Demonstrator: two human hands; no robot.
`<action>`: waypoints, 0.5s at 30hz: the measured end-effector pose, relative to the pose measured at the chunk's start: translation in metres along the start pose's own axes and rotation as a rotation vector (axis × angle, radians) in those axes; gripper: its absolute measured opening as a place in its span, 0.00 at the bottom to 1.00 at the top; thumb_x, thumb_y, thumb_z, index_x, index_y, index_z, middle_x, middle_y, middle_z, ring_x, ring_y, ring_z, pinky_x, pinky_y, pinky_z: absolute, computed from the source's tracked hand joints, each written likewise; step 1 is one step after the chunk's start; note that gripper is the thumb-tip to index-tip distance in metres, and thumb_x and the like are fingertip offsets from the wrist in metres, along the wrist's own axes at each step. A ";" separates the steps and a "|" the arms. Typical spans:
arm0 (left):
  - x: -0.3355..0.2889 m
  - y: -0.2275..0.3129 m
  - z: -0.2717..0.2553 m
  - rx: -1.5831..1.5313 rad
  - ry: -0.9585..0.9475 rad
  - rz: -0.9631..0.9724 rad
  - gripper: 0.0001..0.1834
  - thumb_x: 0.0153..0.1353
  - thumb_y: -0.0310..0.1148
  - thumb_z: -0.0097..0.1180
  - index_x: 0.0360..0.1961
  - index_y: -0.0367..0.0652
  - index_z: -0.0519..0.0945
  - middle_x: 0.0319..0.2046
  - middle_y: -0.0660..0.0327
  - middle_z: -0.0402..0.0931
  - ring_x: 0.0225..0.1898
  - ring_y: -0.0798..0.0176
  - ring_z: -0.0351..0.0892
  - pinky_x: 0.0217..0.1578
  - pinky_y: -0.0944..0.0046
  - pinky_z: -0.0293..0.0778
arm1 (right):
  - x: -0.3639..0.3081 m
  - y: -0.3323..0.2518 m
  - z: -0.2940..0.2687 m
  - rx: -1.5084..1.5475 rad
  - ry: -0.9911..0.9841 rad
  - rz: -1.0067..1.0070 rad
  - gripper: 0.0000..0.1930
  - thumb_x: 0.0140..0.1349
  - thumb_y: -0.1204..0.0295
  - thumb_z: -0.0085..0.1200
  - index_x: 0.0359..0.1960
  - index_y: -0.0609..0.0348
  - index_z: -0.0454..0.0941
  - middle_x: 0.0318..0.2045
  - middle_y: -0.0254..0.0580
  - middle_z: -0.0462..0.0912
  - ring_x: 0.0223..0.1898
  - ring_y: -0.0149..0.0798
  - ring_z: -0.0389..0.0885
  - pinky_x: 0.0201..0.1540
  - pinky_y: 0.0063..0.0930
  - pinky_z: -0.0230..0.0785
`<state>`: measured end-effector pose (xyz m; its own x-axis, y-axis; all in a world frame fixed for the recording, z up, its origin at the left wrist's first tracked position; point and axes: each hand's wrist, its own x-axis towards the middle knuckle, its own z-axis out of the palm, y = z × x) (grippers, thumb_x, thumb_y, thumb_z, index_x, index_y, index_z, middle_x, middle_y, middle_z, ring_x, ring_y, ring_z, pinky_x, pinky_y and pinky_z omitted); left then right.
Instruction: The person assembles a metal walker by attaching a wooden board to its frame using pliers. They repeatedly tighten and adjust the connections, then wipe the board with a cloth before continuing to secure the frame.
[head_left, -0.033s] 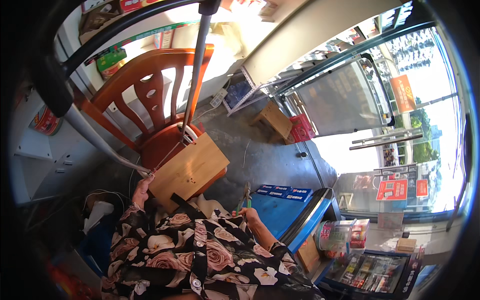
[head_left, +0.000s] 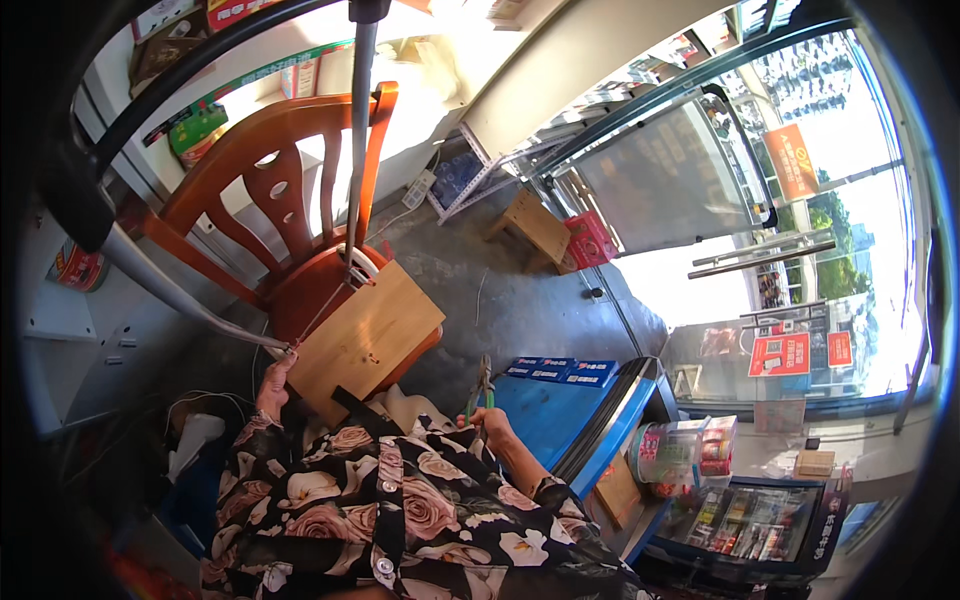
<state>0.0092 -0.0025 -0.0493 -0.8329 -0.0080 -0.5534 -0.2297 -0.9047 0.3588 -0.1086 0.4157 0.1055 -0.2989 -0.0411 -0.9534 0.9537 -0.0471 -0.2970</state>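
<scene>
My left hand (head_left: pixel 273 386) pinches the lower end of a grey metal tube frame (head_left: pixel 190 290) with black joints, beside a thin reddish cord or wire (head_left: pixel 322 312) that runs between two of its tube ends. In my right hand (head_left: pixel 492 424) is a pair of pliers (head_left: pixel 483 388) with green handles, jaws pointing up and away from the frame. A light wooden board (head_left: pixel 372 335) lies in front of me, partly over the seat of a brown wooden chair (head_left: pixel 283 195). The frame leans across the chair.
To the right stands a blue-topped case (head_left: pixel 560 420) with blue boxes (head_left: pixel 560 371) on it. Farther right are clear plastic tubs (head_left: pixel 670 455) and a display tray (head_left: pixel 745 522). A small wooden stool (head_left: pixel 535 228) and red box (head_left: pixel 594 243) stand near the glass door (head_left: pixel 670 180).
The whole view has shifted slightly, so the scene sits a little farther left and up. Both hands keep their hold; the pliers have barely moved.
</scene>
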 end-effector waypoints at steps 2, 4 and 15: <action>0.005 -0.004 0.002 0.083 0.188 -0.011 0.24 0.55 0.42 0.61 0.48 0.37 0.77 0.45 0.58 0.78 0.42 0.62 0.77 0.46 0.62 0.70 | -0.009 0.014 0.004 -0.015 0.045 -0.212 0.09 0.43 0.84 0.48 0.29 0.66 0.69 0.28 0.48 0.78 0.24 0.39 0.76 0.29 0.30 0.70; -0.002 0.002 -0.007 0.164 0.394 0.014 0.24 0.55 0.41 0.61 0.50 0.38 0.76 0.47 0.57 0.77 0.44 0.61 0.77 0.46 0.62 0.70 | -0.017 0.025 0.006 -0.071 0.019 -0.294 0.09 0.41 0.86 0.49 0.28 0.65 0.70 0.28 0.47 0.78 0.24 0.38 0.76 0.28 0.28 0.69; 0.003 0.001 -0.022 0.103 0.278 0.007 0.22 0.54 0.40 0.62 0.45 0.36 0.78 0.43 0.58 0.79 0.44 0.63 0.77 0.46 0.62 0.71 | 0.028 0.102 -0.032 -0.954 0.042 -0.727 0.12 0.41 0.73 0.60 0.28 0.67 0.81 0.24 0.39 0.79 0.25 0.32 0.77 0.32 0.24 0.67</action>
<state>0.0170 -0.0130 -0.0672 -0.6676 -0.1434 -0.7306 -0.2865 -0.8562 0.4299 -0.0188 0.4422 0.0466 -0.7933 -0.2776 -0.5419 0.2075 0.7134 -0.6693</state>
